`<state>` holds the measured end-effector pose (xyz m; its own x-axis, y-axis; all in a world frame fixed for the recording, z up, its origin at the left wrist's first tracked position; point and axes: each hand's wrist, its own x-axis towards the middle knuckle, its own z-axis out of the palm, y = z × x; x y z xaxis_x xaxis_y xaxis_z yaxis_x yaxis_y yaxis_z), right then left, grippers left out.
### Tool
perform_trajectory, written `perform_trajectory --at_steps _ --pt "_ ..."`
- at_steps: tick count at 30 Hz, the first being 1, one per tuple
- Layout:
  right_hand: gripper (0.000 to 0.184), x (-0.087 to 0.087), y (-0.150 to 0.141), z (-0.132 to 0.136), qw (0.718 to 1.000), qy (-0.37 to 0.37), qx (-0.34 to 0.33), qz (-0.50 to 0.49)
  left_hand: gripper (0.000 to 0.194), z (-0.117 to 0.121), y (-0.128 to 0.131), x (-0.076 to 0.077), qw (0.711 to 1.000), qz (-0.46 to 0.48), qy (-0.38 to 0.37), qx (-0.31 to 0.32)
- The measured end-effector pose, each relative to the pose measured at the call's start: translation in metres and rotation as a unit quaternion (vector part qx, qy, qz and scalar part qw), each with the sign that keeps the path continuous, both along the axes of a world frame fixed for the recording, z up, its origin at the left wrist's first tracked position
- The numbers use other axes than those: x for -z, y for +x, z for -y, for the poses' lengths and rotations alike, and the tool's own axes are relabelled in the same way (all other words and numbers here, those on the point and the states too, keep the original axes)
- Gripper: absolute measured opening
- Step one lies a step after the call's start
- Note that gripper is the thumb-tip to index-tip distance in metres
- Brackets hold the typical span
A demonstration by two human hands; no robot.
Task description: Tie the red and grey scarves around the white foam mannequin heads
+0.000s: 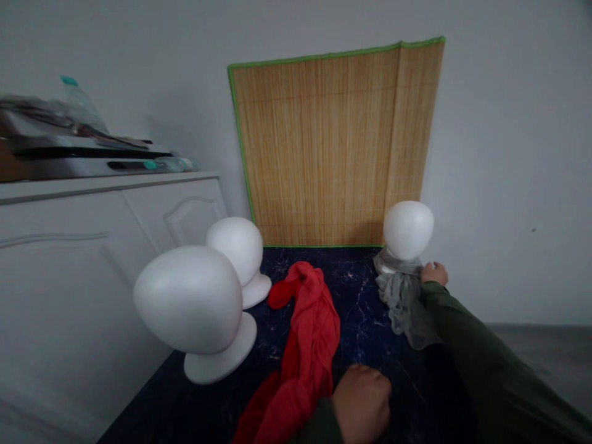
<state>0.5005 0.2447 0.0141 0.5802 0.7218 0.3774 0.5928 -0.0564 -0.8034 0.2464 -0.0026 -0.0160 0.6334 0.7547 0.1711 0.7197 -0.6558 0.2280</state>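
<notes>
At the right, a white mannequin head (408,229) stands upright on the dark table with a sheer grey scarf (404,299) wrapped round its neck and hanging down in front. My right hand (435,273) is closed at the right edge of this scarf, beside the neck. A long red scarf (314,320) lies bunched along the middle of the table towards me. My left hand (363,404) is a fist low in the view, just right of the red scarf; the inside of its fingers is hidden.
Two more white mannequin heads, a near one (189,299) and a farther one (235,246), stand on the left. The dark marbled table (358,283) meets a wall with a bamboo mat (324,154). Left is a white cabinet (69,259) with plastic bottles (83,102) and other items on top.
</notes>
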Motion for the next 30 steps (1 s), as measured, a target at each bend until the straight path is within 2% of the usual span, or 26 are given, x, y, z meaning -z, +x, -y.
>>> perform_trajectory --at_steps 2,4,6,7,8,9,10,12,15,16,17,19,21,22,24,25,26,27,28,30 --pt "0.048 0.008 -0.015 0.028 0.999 0.050 -0.010 0.000 0.022 -0.004 -0.011 -0.009 0.995 0.041 0.030 -0.085" --pt "0.045 0.022 -0.035 0.071 0.993 0.094 -0.073 0.012 0.036 -0.014 -0.027 -0.013 0.970 0.057 0.079 -0.222" --pt "0.038 0.038 -0.059 0.125 0.977 0.116 -0.175 0.033 0.057 -0.027 -0.044 -0.013 0.928 0.041 0.110 -0.355" --pt "0.032 0.044 -0.071 0.153 0.966 0.118 -0.224 0.042 0.063 -0.034 -0.052 -0.012 0.910 0.029 0.108 -0.400" --pt "0.028 0.050 -0.082 0.179 0.951 0.116 -0.283 0.049 0.062 -0.040 -0.059 -0.010 0.900 0.020 0.096 -0.425" --pt "0.026 0.053 -0.093 0.202 0.920 0.103 -0.376 0.039 0.053 -0.045 -0.065 -0.009 0.898 0.016 0.082 -0.432" --pt "0.025 0.055 -0.103 0.221 0.895 0.087 -0.437 0.026 0.040 -0.049 -0.070 -0.008 0.900 0.016 0.071 -0.429" --pt "0.025 0.056 -0.118 0.241 0.858 0.043 -0.511 -0.033 0.019 -0.054 -0.076 -0.011 0.907 0.030 0.065 -0.414" --pt "0.036 0.054 -0.126 0.234 0.826 -0.066 -0.502 -0.247 0.023 -0.053 -0.080 -0.026 0.907 0.073 0.100 -0.403" --pt "0.042 0.053 -0.126 0.226 0.801 -0.109 -0.481 -0.341 0.026 -0.051 -0.080 -0.033 0.906 0.087 0.116 -0.396" --pt "0.048 0.051 -0.124 0.218 0.762 -0.149 -0.461 -0.430 0.029 -0.047 -0.079 -0.040 0.907 0.107 0.138 -0.382" --pt "0.061 0.045 -0.117 0.205 0.664 -0.207 -0.448 -0.562 0.032 -0.035 -0.070 -0.054 0.912 0.169 0.191 -0.320" --pt "0.074 0.035 -0.109 0.204 0.565 -0.241 -0.487 -0.621 0.030 -0.015 -0.053 -0.064 0.924 0.220 0.225 -0.217" --pt "0.080 0.030 -0.106 0.207 0.526 -0.238 -0.515 -0.634 0.027 -0.003 -0.042 -0.067 0.936 0.224 0.222 -0.156" --pt "0.086 0.021 -0.102 0.219 0.474 -0.200 -0.568 -0.643 0.025 0.024 -0.020 -0.071 0.970 0.177 0.162 -0.045" --pt "0.088 0.018 -0.101 0.225 0.460 -0.178 -0.588 -0.640 0.027 0.038 -0.011 -0.072 0.983 0.143 0.113 0.000" --pt "0.087 0.017 -0.100 0.231 0.459 -0.157 -0.601 -0.636 0.031 0.051 -0.004 -0.071 0.991 0.112 0.061 0.037" --pt "0.084 0.017 -0.099 0.235 0.468 -0.143 -0.605 -0.627 0.039 0.061 -0.001 -0.070 0.994 0.088 0.012 0.064" --pt "0.077 0.019 -0.099 0.238 0.489 -0.140 -0.602 -0.616 0.049 0.070 -0.002 -0.069 0.994 0.072 -0.031 0.081" --pt "0.057 0.025 -0.098 0.237 0.548 -0.140 -0.569 -0.598 0.062 0.078 -0.013 -0.062 0.992 0.065 -0.081 0.078"
